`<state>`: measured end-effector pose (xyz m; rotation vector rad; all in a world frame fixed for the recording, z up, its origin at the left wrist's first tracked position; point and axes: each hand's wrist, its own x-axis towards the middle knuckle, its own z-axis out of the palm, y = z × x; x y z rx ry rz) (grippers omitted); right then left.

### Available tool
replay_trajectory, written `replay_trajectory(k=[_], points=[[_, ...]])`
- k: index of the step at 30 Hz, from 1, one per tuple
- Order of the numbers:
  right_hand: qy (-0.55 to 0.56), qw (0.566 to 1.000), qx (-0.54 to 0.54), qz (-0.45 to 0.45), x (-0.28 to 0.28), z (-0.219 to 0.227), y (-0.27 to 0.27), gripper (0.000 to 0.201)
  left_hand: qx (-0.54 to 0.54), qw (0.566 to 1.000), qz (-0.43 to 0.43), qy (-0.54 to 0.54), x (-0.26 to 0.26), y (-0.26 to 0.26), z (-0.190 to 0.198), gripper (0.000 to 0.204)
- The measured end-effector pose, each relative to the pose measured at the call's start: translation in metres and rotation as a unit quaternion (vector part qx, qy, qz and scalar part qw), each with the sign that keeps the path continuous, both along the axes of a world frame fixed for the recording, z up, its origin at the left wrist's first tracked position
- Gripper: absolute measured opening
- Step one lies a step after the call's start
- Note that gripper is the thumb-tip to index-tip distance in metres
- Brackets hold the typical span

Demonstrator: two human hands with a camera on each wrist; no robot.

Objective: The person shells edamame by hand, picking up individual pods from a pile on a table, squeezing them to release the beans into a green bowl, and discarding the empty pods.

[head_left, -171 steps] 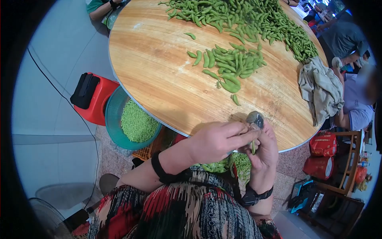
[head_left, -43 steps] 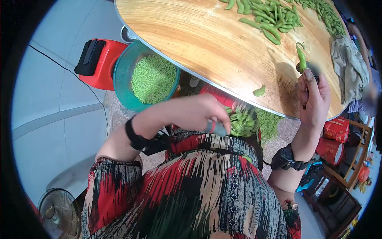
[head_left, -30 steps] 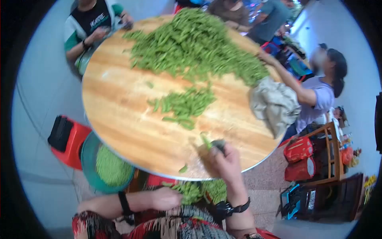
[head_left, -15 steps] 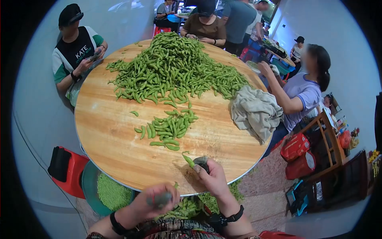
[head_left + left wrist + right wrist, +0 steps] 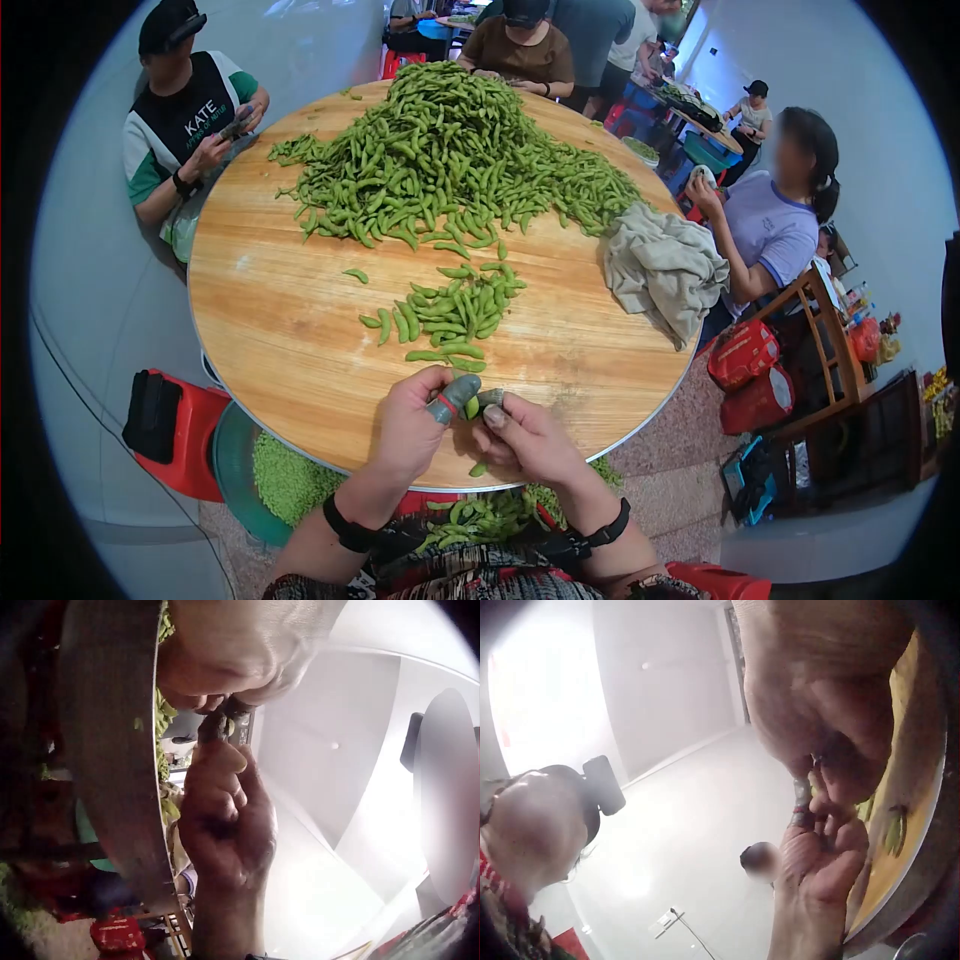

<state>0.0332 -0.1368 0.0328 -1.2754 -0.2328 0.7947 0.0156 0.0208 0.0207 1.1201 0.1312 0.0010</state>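
Observation:
Over the near edge of the round wooden table, my two hands meet at a green edamame pod. The left hand pinches it from one side; a grey cover with a red band sits on its thumb. From the other side, the right hand holds the pod, a dark grey cover showing at its fingertips. In the left wrist view, the right hand has curled fingers; both hands hide much of the pod. A small loose pile of pods lies just beyond, before a large heap.
A grey cloth lies at the table's right edge. Below the left edge are a teal basket of shelled beans and a red stool. More pods sit below the front edge. Several people are around the table.
The left hand has come up from below the table edge to the pod held by the right hand. The right hand has drawn in toward the left. The head view has tilted up.

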Motion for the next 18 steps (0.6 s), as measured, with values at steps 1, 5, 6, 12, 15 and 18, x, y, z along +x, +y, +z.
replay_trajectory(k=[1,5,6,12,15,18], points=[[0.002,1.000,-0.004,-0.001,0.001,0.000,0.000,0.021,-0.004,1.000,-0.001,0.002,0.001,0.001,-0.004,0.005],[0.090,0.994,0.060,0.011,0.005,0.005,0.004,0.032,0.016,1.000,0.017,-0.005,0.005,0.004,-0.015,0.006],[0.110,0.992,0.066,0.002,0.006,0.002,0.004,0.032,0.044,0.999,0.026,-0.020,0.005,0.004,-0.014,0.006],[0.075,0.997,0.006,-0.021,0.002,0.012,0.010,0.020,0.081,0.995,0.017,-0.053,0.002,0.002,-0.016,0.008],[0.119,0.992,0.035,-0.010,0.003,0.007,0.007,0.013,0.084,0.992,-0.018,-0.092,0.003,0.005,-0.019,0.005],[0.167,0.984,0.051,-0.013,0.001,0.008,0.003,0.012,-0.079,0.991,-0.104,0.002,0.001,0.009,-0.006,0.006]])
